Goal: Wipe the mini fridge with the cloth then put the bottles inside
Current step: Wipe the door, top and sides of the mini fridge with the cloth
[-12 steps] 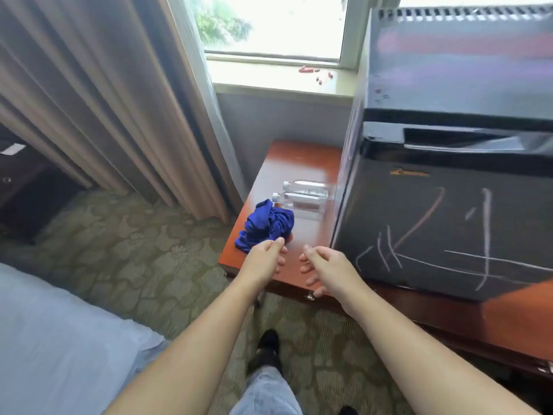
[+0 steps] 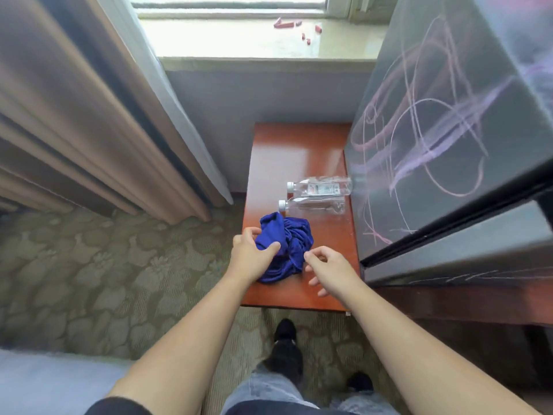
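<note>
A crumpled blue cloth (image 2: pixel 291 241) lies on the red-brown wooden table (image 2: pixel 299 151). My left hand (image 2: pixel 253 257) rests on the cloth's left side, thumb and fingers closing around a fold. My right hand (image 2: pixel 330 272) hovers at the cloth's right edge, fingers curled and apart, holding nothing. Two clear plastic bottles lie on their sides just behind the cloth: the far bottle (image 2: pixel 321 187) and the near bottle (image 2: pixel 314 205), white caps pointing left. The black mini fridge (image 2: pixel 443 151) stands on the right, door shut, its side and front covered in pink and white chalk scribbles.
Beige curtains (image 2: pixel 89 115) hang at the left, down to a patterned carpet (image 2: pixel 104 265). A window sill (image 2: pixel 239 37) behind the table holds small red pieces. A bed corner (image 2: pixel 45 381) shows at bottom left. My legs and dark shoes are below the table edge.
The view has tilted down and closer to the table. My left hand has moved onto the cloth and begun gripping it; my right hand has come up to the cloth's right edge.
</note>
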A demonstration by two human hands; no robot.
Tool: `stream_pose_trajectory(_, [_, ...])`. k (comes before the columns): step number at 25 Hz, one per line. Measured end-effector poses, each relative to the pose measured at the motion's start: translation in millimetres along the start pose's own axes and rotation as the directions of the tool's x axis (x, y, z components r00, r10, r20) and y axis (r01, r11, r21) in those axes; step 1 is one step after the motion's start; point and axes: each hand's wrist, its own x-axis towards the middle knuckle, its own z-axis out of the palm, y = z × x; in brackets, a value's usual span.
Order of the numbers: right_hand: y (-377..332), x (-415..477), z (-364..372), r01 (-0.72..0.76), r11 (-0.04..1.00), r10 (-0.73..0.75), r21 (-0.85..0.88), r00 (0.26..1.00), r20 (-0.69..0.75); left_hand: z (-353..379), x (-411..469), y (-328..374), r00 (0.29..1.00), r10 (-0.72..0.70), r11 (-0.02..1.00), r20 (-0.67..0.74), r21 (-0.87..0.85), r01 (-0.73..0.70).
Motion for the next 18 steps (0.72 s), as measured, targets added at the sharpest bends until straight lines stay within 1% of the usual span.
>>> stream_pose_trajectory(3, [-2,3,-2,-0.022,1.000,0.022,-0.007,0.999,-0.030,10,16,-2,0.986,-0.021,0.997,0.167,0.080,0.008])
stream_pose_trajectory(6, [1,7,-13,-0.069,0.998,0.069,0.002,0.996,-0.051,25,28,-3,0.966,-0.047,0.995,0.256,0.100,0.022])
stream_pose_trajectory(8, [7,9,-18,-0.106,0.994,0.107,0.016,0.992,-0.061,38,34,-4,0.958,-0.084,0.990,0.275,0.131,0.049])
stream_pose_trajectory(11, [19,9,-19,-0.144,0.989,0.146,0.033,0.988,-0.058,50,43,-10,0.971,-0.089,0.980,0.220,0.194,0.046])
stream_pose_trajectory(12, [23,8,-19,-0.150,0.988,0.152,0.038,0.987,-0.051,50,46,-12,0.971,-0.109,0.983,0.215,0.171,0.072])
stream_pose_trajectory(13, [27,6,-19,-0.148,0.988,0.150,0.044,0.988,-0.046,48,49,-13,0.962,-0.146,0.987,0.232,0.106,0.124])
stream_pose_trajectory(15, [34,2,-21,-0.134,0.990,0.136,0.045,0.990,-0.044,41,48,-9,0.932,-0.222,0.960,0.286,-0.106,0.261])
stream_pose_trajectory(18, [40,-7,-25,-0.071,0.997,0.072,0.033,0.996,-0.045,30,25,5,0.898,-0.276,0.830,0.343,-0.386,0.403])
